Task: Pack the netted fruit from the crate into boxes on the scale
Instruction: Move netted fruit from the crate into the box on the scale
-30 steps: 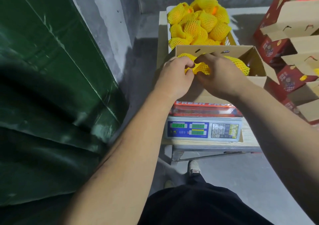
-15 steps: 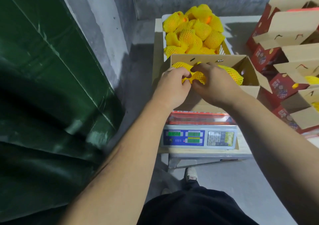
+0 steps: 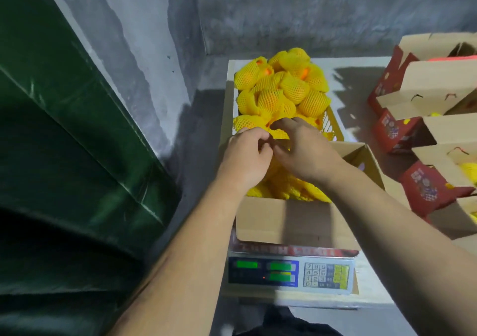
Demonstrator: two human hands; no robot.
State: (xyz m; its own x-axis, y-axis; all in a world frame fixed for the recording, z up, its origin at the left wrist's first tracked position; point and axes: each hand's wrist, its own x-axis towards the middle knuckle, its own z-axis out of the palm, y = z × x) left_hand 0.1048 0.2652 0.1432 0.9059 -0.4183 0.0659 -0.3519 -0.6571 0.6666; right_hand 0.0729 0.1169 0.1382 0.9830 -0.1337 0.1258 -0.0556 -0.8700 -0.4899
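Observation:
A pile of fruit in yellow foam nets (image 3: pixel 284 90) fills the crate (image 3: pixel 334 125) at the back of the bench. In front of it an open cardboard box (image 3: pixel 296 222) stands on the electronic scale (image 3: pixel 289 273), with several netted fruit (image 3: pixel 289 190) inside. My left hand (image 3: pixel 245 157) and my right hand (image 3: pixel 308 152) meet over the box's far edge, right by the crate. Their curled fingers pinch the yellow net of one fruit (image 3: pixel 280 134) between them. My hands hide most of that fruit.
Several red-and-brown cartons (image 3: pixel 423 129) with open flaps stand on the right, some showing yellow fruit. A dark green sheet (image 3: pixel 64 155) hangs at the left against a grey wall. The bench's front edge (image 3: pixel 335 302) runs below the scale.
Both hands have moved a little away from me, from inside the box to its far edge by the crate, still together on the yellow net. My head has tilted down.

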